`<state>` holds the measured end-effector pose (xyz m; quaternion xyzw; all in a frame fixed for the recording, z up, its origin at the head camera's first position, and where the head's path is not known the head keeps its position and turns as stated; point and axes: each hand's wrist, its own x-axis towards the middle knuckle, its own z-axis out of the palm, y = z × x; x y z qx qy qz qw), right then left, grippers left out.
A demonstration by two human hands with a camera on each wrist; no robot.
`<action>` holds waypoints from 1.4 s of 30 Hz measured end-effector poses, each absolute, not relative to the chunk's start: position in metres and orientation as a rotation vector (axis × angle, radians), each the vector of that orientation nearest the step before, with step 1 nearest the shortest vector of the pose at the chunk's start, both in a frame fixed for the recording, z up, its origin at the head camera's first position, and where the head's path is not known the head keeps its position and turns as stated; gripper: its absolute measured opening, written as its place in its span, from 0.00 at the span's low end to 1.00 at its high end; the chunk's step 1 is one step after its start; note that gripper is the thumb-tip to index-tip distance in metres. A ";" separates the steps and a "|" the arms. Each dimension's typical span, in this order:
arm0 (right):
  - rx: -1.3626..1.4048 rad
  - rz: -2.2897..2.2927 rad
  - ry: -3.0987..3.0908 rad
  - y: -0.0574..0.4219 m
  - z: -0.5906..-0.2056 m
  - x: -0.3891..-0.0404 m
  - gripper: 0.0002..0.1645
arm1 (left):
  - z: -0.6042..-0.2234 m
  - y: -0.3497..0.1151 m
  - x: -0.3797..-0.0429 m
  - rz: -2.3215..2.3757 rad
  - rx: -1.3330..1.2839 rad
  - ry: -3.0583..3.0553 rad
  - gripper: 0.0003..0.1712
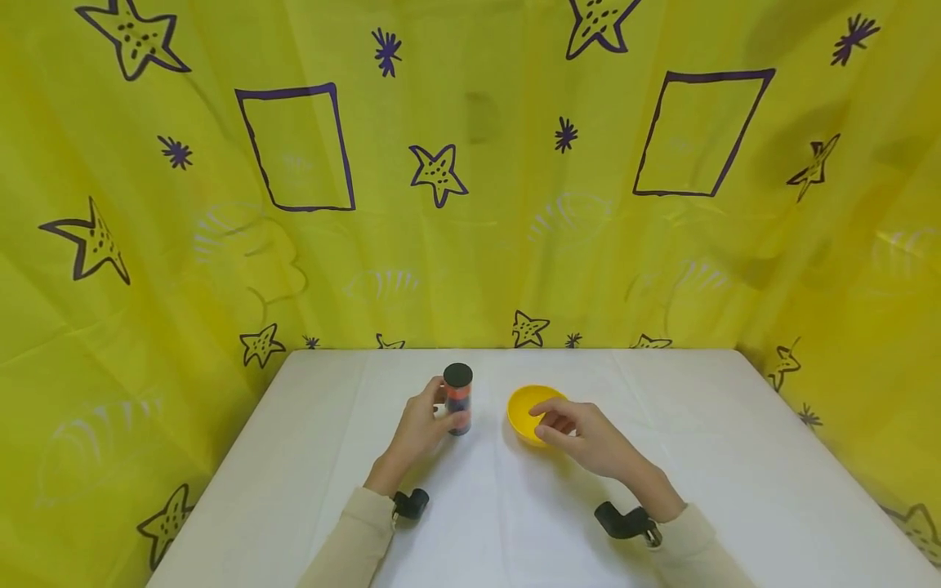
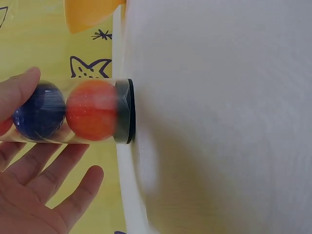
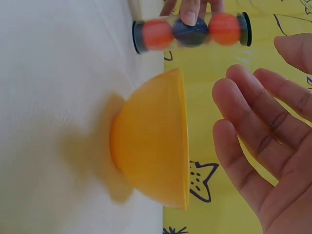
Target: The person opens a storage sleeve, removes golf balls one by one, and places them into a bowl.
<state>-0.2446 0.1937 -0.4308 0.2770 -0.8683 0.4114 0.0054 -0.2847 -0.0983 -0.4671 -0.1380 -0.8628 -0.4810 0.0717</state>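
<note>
My left hand [image 1: 422,421] grips a clear tube [image 1: 459,398] that stands upright with a black cap at each end. Inside the tube, in the right wrist view, a dark blue ball [image 3: 189,34] sits between two orange balls. The lower cap [image 2: 127,111] is right at the white tabletop. To the right of the tube is a yellow bowl [image 1: 519,418], upright on the table. Over the bowl's right side hovers my right hand [image 1: 588,437], its fingers loosely bent with nothing between them. The right wrist view shows those fingers beside the rim, apart from it.
A white cloth-covered table [image 1: 507,523] spreads under both hands. Yellow curtains [image 1: 485,245] with drawn stars and frames hang behind it and along both sides. A black wrist mount [image 1: 625,521] juts from the right sleeve, and another [image 1: 412,504] from the left.
</note>
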 end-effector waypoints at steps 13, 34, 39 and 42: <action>0.849 1.390 -2.724 0.174 -0.435 -0.241 0.15 | -0.467 -0.092 -0.283 -1.401 -0.496 -2.577 0.27; 0.564 1.352 -2.732 0.157 -0.435 -0.232 0.24 | -0.471 -0.071 -0.268 -1.058 -0.709 -2.681 0.26; 0.488 1.279 -2.757 0.156 -0.435 -0.230 0.24 | -0.466 -0.071 -0.264 -0.918 -0.712 -2.709 0.26; 0.449 1.249 -2.756 0.155 -0.435 -0.230 0.24 | -0.461 -0.072 -0.263 -0.806 -0.731 -2.707 0.27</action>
